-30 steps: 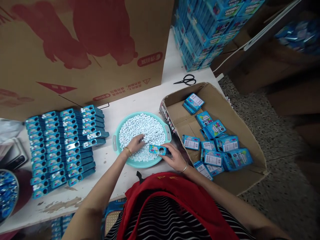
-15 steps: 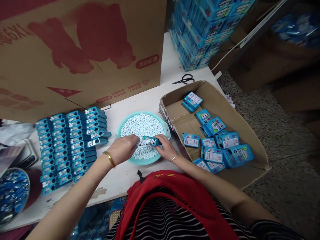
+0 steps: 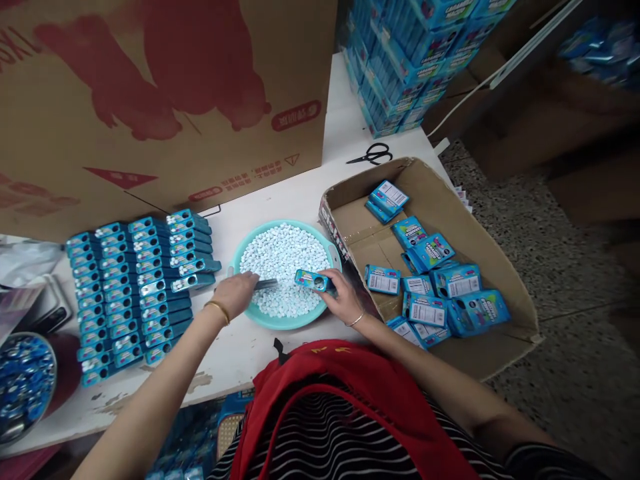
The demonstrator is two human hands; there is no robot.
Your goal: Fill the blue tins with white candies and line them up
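My left hand (image 3: 234, 297), with a gold bangle at its wrist, is closed round a narrow grey scoop (image 3: 266, 284); its tip hangs over small white candies (image 3: 285, 250). These fill a turquoise basin (image 3: 281, 325) on the table. In my right hand (image 3: 345, 299) is a small blue candy box (image 3: 311, 279), tilted above the candies, with a dark round hole in the end facing me. The scoop and the box are apart. Left of the basin, similar blue boxes (image 3: 125, 293) stand in several rows, some with white candies showing at their ends.
An open cardboard tray (image 3: 483, 357) on the right holds scattered blue boxes (image 3: 433, 252). Black scissors (image 3: 373, 155) lie behind it, near stacked blue packs (image 3: 400, 73). A large carton (image 3: 210, 87) stands at the back. A bowl of blue wrapped pieces (image 3: 25, 383) is at the far left.
My left hand has drawn back left with the scoop, away from the box. The candies that lay between them at the box's end are gone from there. My right hand has shifted slightly right.
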